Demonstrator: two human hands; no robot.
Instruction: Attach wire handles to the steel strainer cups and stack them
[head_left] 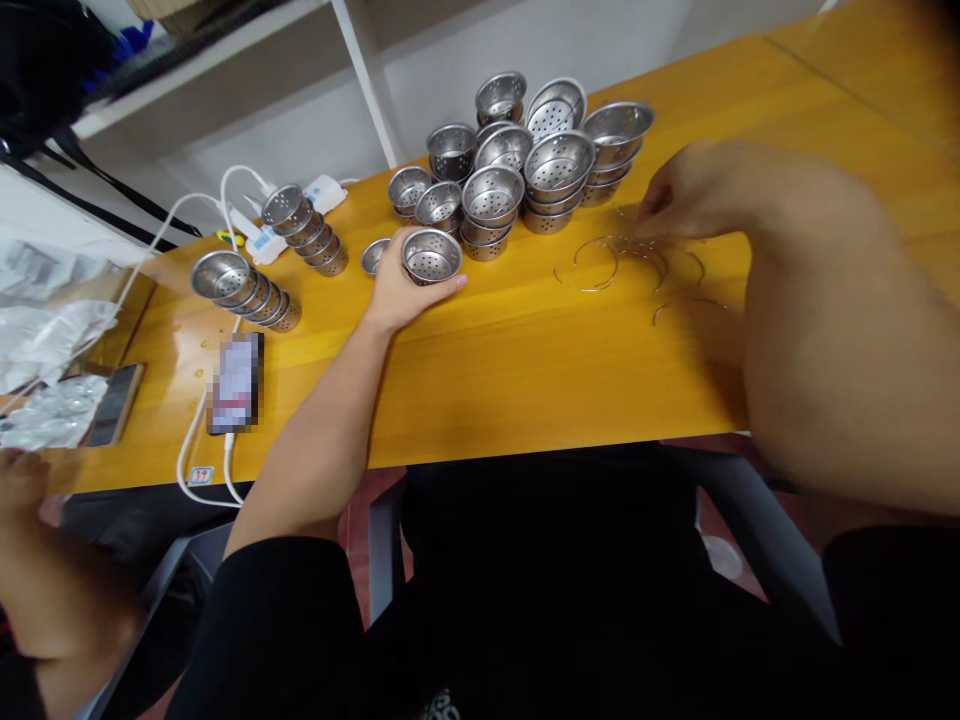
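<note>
My left hand (401, 290) is wrapped round a small perforated metal cup (433, 262), which stands upright with its mouth facing up. The thumb lies along its near side. On the right, my right hand (694, 190) reaches down over several thin curved wires (596, 288) lying loose on the table. Its fingers are pinched together at the far edge of the wires; whatever is between the fingertips is hidden. Just behind my left hand sits another small metal cup (373, 257), partly covered by the fingers.
Stacked perforated cups (491, 200) crowd the back of the wooden table (525, 370). Two leaning stacks (247, 290) stand left, near a power strip (326, 195) with white cables. A phone (236, 385) lies in front of them. Another person's arm (52, 590) is at far left.
</note>
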